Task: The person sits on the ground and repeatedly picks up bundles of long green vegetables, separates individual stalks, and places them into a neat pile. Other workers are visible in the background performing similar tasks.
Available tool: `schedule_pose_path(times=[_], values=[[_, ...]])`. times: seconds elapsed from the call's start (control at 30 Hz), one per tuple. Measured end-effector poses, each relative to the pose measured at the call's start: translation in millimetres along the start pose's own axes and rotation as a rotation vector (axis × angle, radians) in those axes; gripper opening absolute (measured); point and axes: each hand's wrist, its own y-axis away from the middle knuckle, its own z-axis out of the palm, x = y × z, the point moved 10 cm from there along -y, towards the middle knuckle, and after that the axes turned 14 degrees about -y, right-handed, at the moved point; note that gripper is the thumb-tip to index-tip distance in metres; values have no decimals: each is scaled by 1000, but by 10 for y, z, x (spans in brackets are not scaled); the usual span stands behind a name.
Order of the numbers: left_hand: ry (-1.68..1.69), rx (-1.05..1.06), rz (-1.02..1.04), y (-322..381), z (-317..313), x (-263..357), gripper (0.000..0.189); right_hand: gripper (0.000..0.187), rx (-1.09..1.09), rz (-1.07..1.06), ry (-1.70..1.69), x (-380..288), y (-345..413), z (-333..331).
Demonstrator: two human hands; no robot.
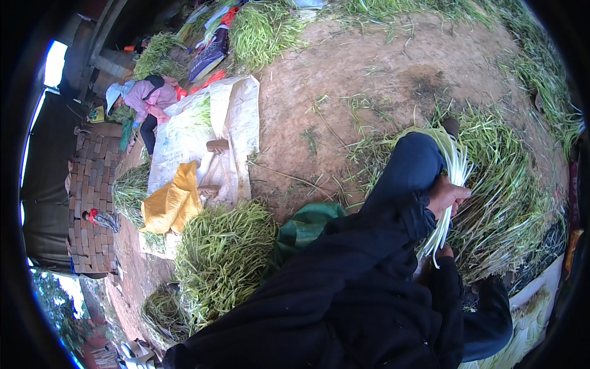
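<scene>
A bunch of long, pale white-green leafy stalks (456, 159) is gripped by my left hand (446, 196), with its fingers wrapped around the middle. The bunch's greener end bends over beside my raised knee (412, 159); its paler end hangs down past my hand. My right hand (445, 252) is close to this lower end, mostly hidden by its dark sleeve and the stalks, so its grip does not show. Beyond both hands lies a large heap of green and straw-coloured stalks (502, 198) on the ground.
More pale stalks (521, 334) lie on a light sheet at lower right. To the left are a green sack (306, 221), a green heap (226, 253), a yellow sack (173, 200) and a white sheet (239, 110). A person (150, 97) bends there; another (100, 218) is farther off.
</scene>
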Motion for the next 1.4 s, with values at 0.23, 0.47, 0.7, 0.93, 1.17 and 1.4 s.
schedule_pose_path(times=[0.23, 0.47, 0.7, 0.93, 1.17, 1.4], values=[[-16, 2, 9, 1, -2, -3, 17, 27, 23, -11, -59, -13, 7, 23], [-24, -1, -8, 12, 2, -8, 17, 26, 54, -9, -15, 44, -7, 2], [-49, -19, 31, -10, 16, 16, 16, 27, 62, 16, 25, 108, -45, 2], [0, -17, 66, -30, -1, 63, 16, 32, 12, 59, 40, 159, -64, -39], [55, -15, 57, 39, 7, 129, 14, 28, 47, -4, 76, 294, -112, -46], [236, -62, 136, 229, -91, 610, 14, 28, 9, -23, 128, 848, -442, 143]])
